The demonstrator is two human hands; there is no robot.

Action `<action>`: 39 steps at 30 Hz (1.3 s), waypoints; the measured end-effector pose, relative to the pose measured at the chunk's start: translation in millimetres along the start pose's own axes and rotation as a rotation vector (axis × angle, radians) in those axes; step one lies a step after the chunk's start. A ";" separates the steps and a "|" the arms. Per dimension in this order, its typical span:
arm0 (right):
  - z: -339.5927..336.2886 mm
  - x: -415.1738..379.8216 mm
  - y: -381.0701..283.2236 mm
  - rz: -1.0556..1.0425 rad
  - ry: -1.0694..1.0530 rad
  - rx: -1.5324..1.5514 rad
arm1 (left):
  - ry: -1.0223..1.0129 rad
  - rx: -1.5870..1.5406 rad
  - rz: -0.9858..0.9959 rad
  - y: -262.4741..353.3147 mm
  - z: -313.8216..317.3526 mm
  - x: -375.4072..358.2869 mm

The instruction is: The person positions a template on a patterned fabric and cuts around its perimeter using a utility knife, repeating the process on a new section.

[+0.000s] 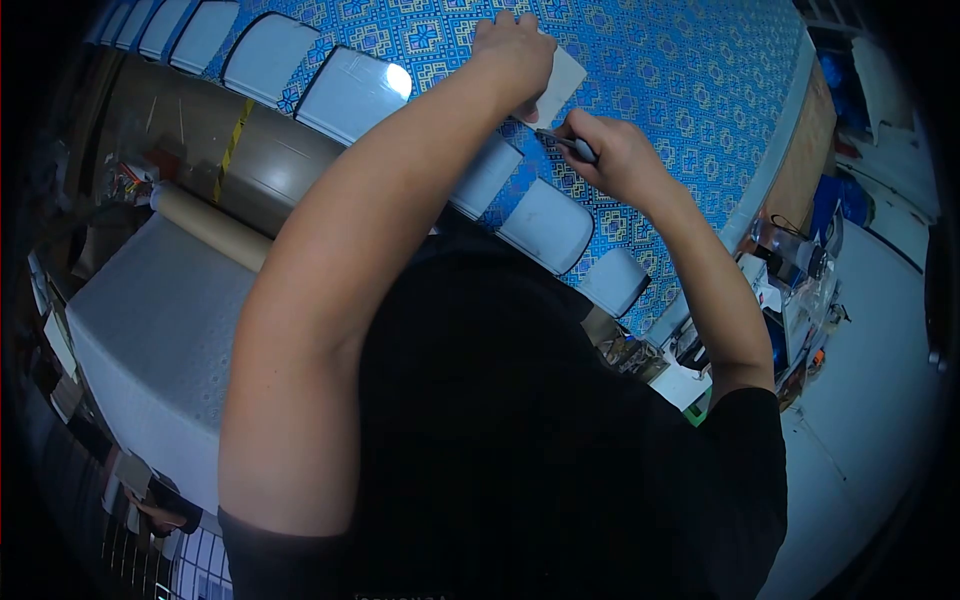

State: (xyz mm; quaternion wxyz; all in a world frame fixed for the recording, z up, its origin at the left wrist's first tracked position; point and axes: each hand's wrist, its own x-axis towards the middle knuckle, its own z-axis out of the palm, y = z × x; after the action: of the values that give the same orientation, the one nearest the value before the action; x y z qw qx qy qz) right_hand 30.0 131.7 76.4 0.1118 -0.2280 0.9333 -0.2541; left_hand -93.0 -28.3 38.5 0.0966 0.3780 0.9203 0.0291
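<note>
A blue patterned fabric (680,60) covers the worktable. On it lies a pale rectangular card (564,85), with my left hand (515,62) bent over its left side and gripping it; some of those fingertips are hidden. My right hand (622,160) is closed around a pen-like tool (572,145) with a dark shaft and a rounded grey end. The tool's tip meets the lower corner of the card, close to my left thumb. Several pale, round-cornered panels (547,225) lie in a row along the near edge of the fabric, below both hands.
Left of me are a cardboard-coloured roll (210,225) and a grey-covered surface (165,320). Another person (170,518) is at the lower left. Assorted items crowd a side surface (790,260) at the right, beyond the table's edge (775,160).
</note>
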 end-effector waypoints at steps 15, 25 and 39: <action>-4.3 8.3 -16.2 0.119 -0.064 -0.073 | -0.020 0.016 0.016 0.0 2.0 0.3; 28.0 21.4 -7.5 0.000 0.154 -0.005 | -0.048 0.060 0.034 -2.3 -4.2 0.4; 31.3 40.9 -20.8 0.092 0.128 -0.013 | -0.269 0.176 0.486 -35.0 -17.6 27.6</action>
State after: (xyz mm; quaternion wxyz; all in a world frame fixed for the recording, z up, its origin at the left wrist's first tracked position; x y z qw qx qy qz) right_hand 12.2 82.8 57.1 0.0617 -0.1689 0.9496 -0.2566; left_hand -139.9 -33.5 47.1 0.1749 0.5946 0.7807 -0.0791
